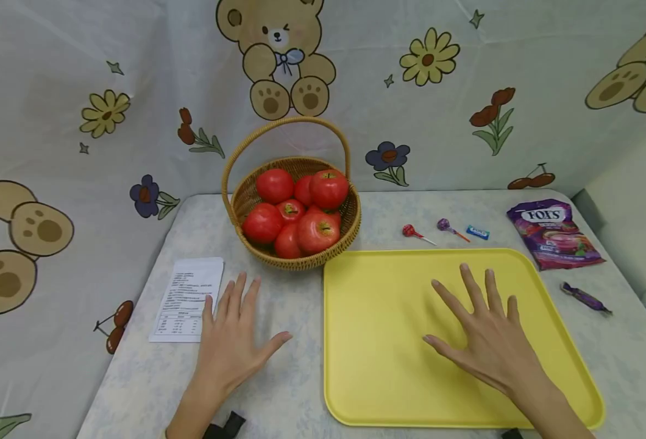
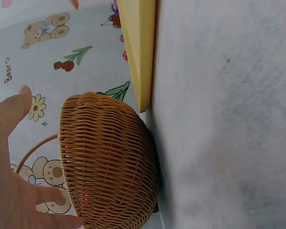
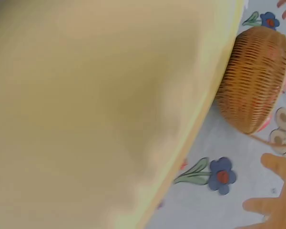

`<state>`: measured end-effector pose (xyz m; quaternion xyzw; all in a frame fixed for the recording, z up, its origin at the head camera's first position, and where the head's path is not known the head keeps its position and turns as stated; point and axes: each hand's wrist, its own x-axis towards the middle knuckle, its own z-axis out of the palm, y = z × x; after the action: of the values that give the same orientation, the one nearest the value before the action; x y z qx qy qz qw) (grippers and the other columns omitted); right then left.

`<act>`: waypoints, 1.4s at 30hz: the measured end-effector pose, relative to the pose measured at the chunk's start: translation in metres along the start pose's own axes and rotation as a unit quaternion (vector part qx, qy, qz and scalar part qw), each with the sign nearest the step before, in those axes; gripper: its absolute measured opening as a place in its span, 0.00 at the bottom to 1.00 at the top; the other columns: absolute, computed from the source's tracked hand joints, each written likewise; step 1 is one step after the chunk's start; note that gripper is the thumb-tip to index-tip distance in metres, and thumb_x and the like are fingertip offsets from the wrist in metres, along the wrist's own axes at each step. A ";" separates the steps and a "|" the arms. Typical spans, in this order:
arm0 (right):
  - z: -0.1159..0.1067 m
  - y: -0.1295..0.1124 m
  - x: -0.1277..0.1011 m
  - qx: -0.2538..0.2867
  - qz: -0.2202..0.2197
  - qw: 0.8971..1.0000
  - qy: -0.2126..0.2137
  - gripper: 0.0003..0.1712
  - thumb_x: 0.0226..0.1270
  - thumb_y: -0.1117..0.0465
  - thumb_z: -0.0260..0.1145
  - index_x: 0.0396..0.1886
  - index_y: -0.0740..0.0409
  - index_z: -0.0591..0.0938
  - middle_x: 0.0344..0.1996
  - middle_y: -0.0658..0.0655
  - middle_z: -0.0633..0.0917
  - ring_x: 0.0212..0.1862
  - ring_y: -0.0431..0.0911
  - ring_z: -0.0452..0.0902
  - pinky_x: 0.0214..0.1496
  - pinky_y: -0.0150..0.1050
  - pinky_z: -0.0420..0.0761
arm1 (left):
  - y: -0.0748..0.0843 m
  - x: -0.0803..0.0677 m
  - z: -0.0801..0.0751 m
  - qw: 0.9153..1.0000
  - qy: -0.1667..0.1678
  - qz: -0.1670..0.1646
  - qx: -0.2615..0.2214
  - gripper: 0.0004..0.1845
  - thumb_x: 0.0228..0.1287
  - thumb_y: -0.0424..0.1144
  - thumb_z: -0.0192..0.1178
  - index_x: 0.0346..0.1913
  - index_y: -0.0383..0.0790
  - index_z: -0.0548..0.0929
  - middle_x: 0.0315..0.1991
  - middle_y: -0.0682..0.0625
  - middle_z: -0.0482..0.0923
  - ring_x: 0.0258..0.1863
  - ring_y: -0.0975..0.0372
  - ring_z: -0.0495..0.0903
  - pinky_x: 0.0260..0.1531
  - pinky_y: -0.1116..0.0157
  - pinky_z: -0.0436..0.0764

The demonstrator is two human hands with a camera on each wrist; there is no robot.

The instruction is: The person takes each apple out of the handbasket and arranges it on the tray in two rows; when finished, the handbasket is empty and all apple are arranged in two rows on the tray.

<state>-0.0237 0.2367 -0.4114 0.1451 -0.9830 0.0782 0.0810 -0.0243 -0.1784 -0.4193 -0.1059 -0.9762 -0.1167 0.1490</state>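
My left hand (image 1: 234,341), fingers spread and holding nothing, is over the table beside a printed sheet of paper (image 1: 187,299). Spread in the same way, my right hand (image 1: 484,341) hovers over the yellow tray (image 1: 378,341) with nothing in its fingers. A wicker basket (image 1: 295,263) of red apples (image 1: 319,232) stands behind the tray's left corner, its handle upright. The left wrist view shows the basket's woven side (image 2: 105,162) past my thumb and fingers. In the right wrist view the basket (image 3: 255,76) appears beyond the tray's rim.
Behind the tray lie a red lollipop (image 1: 408,230), a purple lollipop (image 1: 443,225) and a small blue-wrapped candy (image 1: 478,232). A purple candy bag (image 1: 554,235) sits at the back right, with a purple-wrapped candy (image 1: 586,298) nearer me. A patterned cloth (image 1: 356,49) hangs behind the table.
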 end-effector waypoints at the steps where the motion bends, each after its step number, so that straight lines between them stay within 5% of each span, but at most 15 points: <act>1: -0.003 -0.002 0.005 0.006 -0.010 1.000 0.001 0.53 0.51 0.27 0.67 0.76 0.32 0.58 0.79 0.60 0.48 0.75 0.71 0.42 0.54 0.83 0.60 | -0.001 0.003 -0.002 1.000 0.009 -0.006 -0.021 0.59 0.49 0.77 0.59 0.76 0.43 0.57 0.75 0.39 0.56 0.72 0.42 0.60 0.65 0.32 0.58; 8: -0.020 -0.019 0.054 0.062 -0.123 0.990 0.020 0.48 0.54 0.36 0.72 0.73 0.37 0.65 0.78 0.59 0.53 0.73 0.69 0.54 0.59 0.75 0.67 | -0.005 0.032 -0.001 0.977 0.051 -0.068 -0.195 0.63 0.42 0.62 0.76 0.78 0.48 0.50 0.78 0.40 0.47 0.73 0.42 0.56 0.60 0.35 0.69; 13: -0.021 -0.032 0.095 0.143 -0.237 0.960 0.029 0.34 0.60 0.48 0.73 0.66 0.42 0.74 0.75 0.60 0.59 0.67 0.60 0.68 0.51 0.52 0.84 | -0.014 0.055 0.017 0.960 0.074 -0.070 -0.262 0.59 0.41 0.54 0.80 0.76 0.53 0.55 0.77 0.40 0.45 0.76 0.43 0.48 0.62 0.34 0.67; 17: -0.018 -0.041 0.126 0.186 -0.288 0.939 0.023 0.29 0.61 0.51 0.73 0.63 0.43 0.76 0.71 0.61 0.64 0.61 0.55 0.74 0.41 0.43 0.84 | -0.020 0.068 0.032 0.940 0.106 -0.077 -0.314 0.54 0.41 0.48 0.81 0.73 0.57 0.61 0.76 0.40 0.48 0.77 0.47 0.48 0.61 0.41 0.72; 22: -0.015 -0.051 0.164 0.219 -0.317 0.923 0.010 0.30 0.60 0.54 0.74 0.62 0.48 0.76 0.70 0.61 0.66 0.63 0.55 0.73 0.49 0.47 0.84 | -0.023 0.078 0.045 0.917 0.129 -0.081 -0.368 0.49 0.44 0.44 0.81 0.70 0.56 0.65 0.76 0.43 0.50 0.76 0.51 0.52 0.58 0.45 0.77; 27: -0.014 -0.064 0.197 0.239 -0.332 0.912 -0.010 0.30 0.60 0.55 0.74 0.61 0.51 0.76 0.68 0.64 0.67 0.66 0.58 0.68 0.60 0.54 0.80 | -0.023 0.080 0.050 0.906 0.163 -0.071 -0.385 0.43 0.42 0.37 0.81 0.65 0.46 0.72 0.75 0.40 0.51 0.73 0.47 0.58 0.57 0.44 0.78; 34: -0.003 -0.080 0.227 0.248 -0.341 0.907 -0.025 0.29 0.60 0.50 0.74 0.60 0.48 0.77 0.65 0.62 0.70 0.66 0.55 0.68 0.63 0.54 0.78 | -0.007 0.080 0.033 0.897 0.186 -0.053 -0.398 0.32 0.42 0.26 0.78 0.52 0.26 0.76 0.71 0.26 0.52 0.71 0.37 0.58 0.56 0.38 0.76; 42: 0.009 -0.091 0.241 0.260 -0.348 0.898 -0.062 0.29 0.59 0.50 0.74 0.60 0.49 0.77 0.60 0.59 0.73 0.62 0.52 0.70 0.64 0.51 0.75 | -0.003 0.080 0.032 0.891 0.197 -0.051 -0.405 0.29 0.43 0.25 0.77 0.50 0.26 0.76 0.70 0.24 0.52 0.72 0.36 0.55 0.55 0.38 0.76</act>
<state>-0.2255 0.0832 -0.3640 0.4987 -0.8173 0.2888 0.0012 -0.1079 -0.1594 -0.4246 -0.0818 -0.7991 -0.5279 0.2759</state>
